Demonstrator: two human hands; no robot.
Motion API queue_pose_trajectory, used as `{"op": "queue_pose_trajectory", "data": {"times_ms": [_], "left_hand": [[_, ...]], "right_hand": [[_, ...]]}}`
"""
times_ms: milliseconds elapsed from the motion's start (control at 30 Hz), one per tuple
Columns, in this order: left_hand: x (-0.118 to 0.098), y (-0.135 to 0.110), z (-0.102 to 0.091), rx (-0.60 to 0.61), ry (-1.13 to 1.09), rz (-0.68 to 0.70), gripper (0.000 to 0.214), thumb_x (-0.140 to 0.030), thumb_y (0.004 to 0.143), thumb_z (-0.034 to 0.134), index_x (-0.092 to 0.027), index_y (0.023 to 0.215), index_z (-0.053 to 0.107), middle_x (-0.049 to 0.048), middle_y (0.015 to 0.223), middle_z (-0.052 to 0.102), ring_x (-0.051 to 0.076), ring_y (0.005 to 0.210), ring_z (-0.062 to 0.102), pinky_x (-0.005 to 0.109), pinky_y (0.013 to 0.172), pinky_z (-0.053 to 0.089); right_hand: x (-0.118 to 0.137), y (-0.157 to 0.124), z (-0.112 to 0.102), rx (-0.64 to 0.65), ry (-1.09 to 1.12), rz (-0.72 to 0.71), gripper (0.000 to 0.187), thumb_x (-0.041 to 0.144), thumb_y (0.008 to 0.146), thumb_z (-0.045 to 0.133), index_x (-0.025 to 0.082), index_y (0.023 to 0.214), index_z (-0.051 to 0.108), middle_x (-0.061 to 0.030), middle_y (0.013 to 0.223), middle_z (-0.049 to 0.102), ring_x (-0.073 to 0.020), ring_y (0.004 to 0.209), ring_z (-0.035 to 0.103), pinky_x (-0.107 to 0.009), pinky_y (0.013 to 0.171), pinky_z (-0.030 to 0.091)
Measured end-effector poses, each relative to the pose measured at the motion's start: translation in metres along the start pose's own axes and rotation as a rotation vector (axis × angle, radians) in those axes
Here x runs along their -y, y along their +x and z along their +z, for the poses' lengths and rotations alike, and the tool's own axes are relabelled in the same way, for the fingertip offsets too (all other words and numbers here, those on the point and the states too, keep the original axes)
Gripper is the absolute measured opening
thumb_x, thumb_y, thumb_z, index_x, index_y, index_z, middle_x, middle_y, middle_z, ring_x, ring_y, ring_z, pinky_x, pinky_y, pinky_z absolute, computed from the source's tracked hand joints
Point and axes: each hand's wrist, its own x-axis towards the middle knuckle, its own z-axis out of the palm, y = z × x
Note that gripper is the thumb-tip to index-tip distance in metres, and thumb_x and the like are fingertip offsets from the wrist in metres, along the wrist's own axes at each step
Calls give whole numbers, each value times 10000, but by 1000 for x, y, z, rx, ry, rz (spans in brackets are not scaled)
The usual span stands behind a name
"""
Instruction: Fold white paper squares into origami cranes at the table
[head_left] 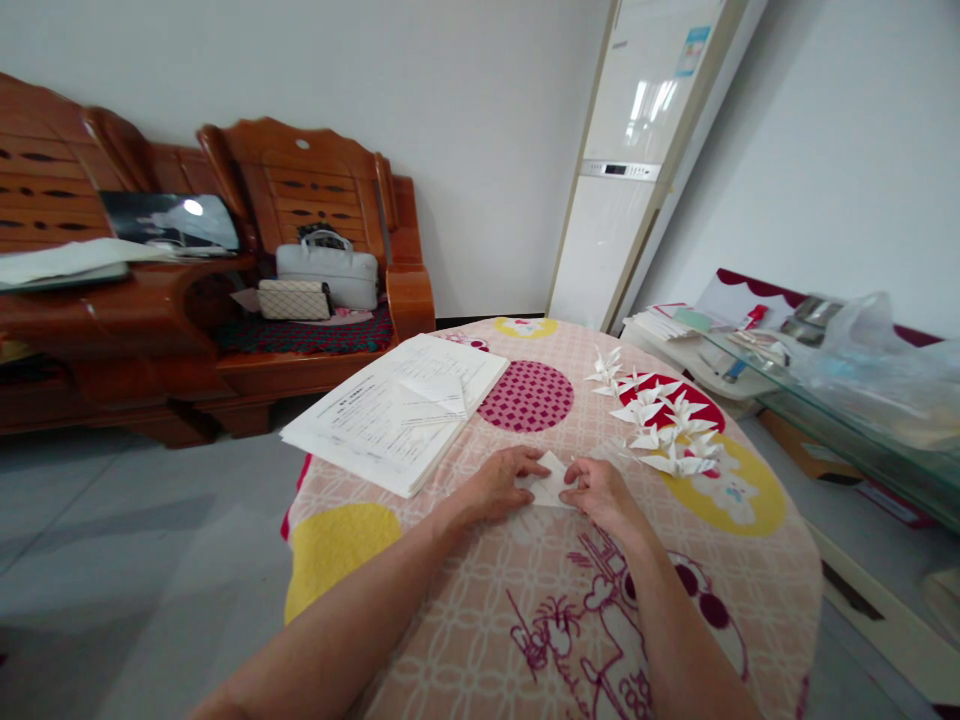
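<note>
Holding a small piece of white paper (pixel 552 482) between them, two bare hands meet over the table. The left hand (pixel 506 483) is half curled, its thumb and forefinger only a little apart, with hold of the paper's left side. The right hand (pixel 602 494) mirrors it, fingers bent and thumb tucked close beneath the forefinger, gripping the right side. The paper looks folded and comes to a point at its far end; its finer creases are too small to make out.

Beneath lies a pink patterned tablecloth (pixel 465 610) with cartoon figures and coloured circles. Just beyond the right hand, a cluster of white paper cranes (pixel 649 406) spreads over a red circle and partly onto a yellow one. Beyond the left hand, near the table's edge, rests a thick stack of printed sheets (pixel 352 420), with a loose folded piece (pixel 433 393) on top.

Farther left, a carved wooden seat (pixel 300 155) bears a pale grey handbag (pixel 330 276) and a quilted purse (pixel 291 300). Past the table's far edge stands a tall white cabinet unit (pixel 600 245). At the right, a clear plastic bag (pixel 881 375) sits on a glass shelf (pixel 817 400).
</note>
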Motion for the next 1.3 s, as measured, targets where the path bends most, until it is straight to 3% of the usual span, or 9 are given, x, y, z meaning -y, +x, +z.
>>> {"op": "queue_pose_trajectory", "data": {"times_ms": [233, 467, 567, 667, 800, 933, 1067, 1167, 1300], "left_hand": [[21, -4, -13, 119, -25, -5, 670, 20, 578, 514, -223, 1180, 678, 61, 1462, 447, 285, 1302, 458, 379, 1065, 394], [20, -16, -39, 246, 101, 69, 818, 75, 591, 458, -287, 1317, 562, 25, 1536, 326, 280, 1391, 337, 435, 1155, 252], [24, -17, -43, 200, 34, 64, 764, 57, 605, 471, -259, 1291, 590, 48, 1483, 421, 274, 1347, 408, 414, 1110, 330], [28, -12, -40, 7, -152, -20, 607, 8, 663, 440, -168, 1204, 654, 88, 1278, 622, 221, 1093, 616, 321, 903, 498], [21, -5, -31, -135, -216, -86, 453, -132, 741, 521, -122, 1167, 674, 86, 1029, 725, 189, 895, 660, 284, 808, 509], [12, -5, -23, -160, -195, -154, 425, -252, 786, 565, -127, 1179, 668, 65, 884, 729, 162, 742, 635, 250, 657, 474], [10, -4, -18, -146, -270, -140, 454, -238, 742, 624, -106, 1174, 663, 55, 821, 698, 144, 708, 602, 240, 634, 449], [10, -3, -14, -95, -331, -126, 532, -199, 671, 679, -102, 1193, 649, 28, 782, 662, 126, 673, 574, 231, 616, 429], [6, -3, -11, -67, -393, -99, 444, -163, 679, 649, -112, 1117, 693, -10, 686, 589, 100, 616, 507, 215, 567, 356]], "right_hand": [[4, -1, 0, -3, 30, 23, 126, 154, 669, 655, 182, 776, 596, 66, 512, 519, -93, 456, 471, -210, 480, 304], [2, -2, -1, 7, 97, 30, 132, 141, 661, 651, 185, 767, 585, 68, 515, 517, -87, 441, 478, -200, 455, 308], [2, -2, -1, 6, 133, 36, 142, 135, 648, 650, 184, 761, 580, 70, 507, 514, -82, 429, 476, -190, 437, 311], [3, -3, -1, 24, 185, 51, 150, 137, 627, 642, 184, 755, 578, 75, 482, 505, -79, 402, 465, -182, 406, 312], [2, -3, -5, 9, 328, 89, 149, 231, 655, 613, 179, 794, 596, 68, 474, 519, -88, 362, 442, -187, 347, 309], [-2, -3, -14, -155, 387, 92, 215, 340, 687, 599, 163, 801, 638, 51, 471, 526, -106, 381, 450, -206, 352, 332], [-4, -3, -21, -290, 260, 60, 212, 353, 711, 578, 159, 709, 664, 17, 490, 569, -132, 430, 505, -238, 423, 379], [-3, -2, -24, -298, 183, -4, 199, 339, 700, 611, 157, 689, 691, -21, 575, 649, -174, 557, 595, -268, 536, 442], [-1, -3, -24, -178, 273, -22, 226, 300, 626, 702, 150, 793, 725, -39, 704, 717, -194, 655, 631, -283, 615, 466]]}}
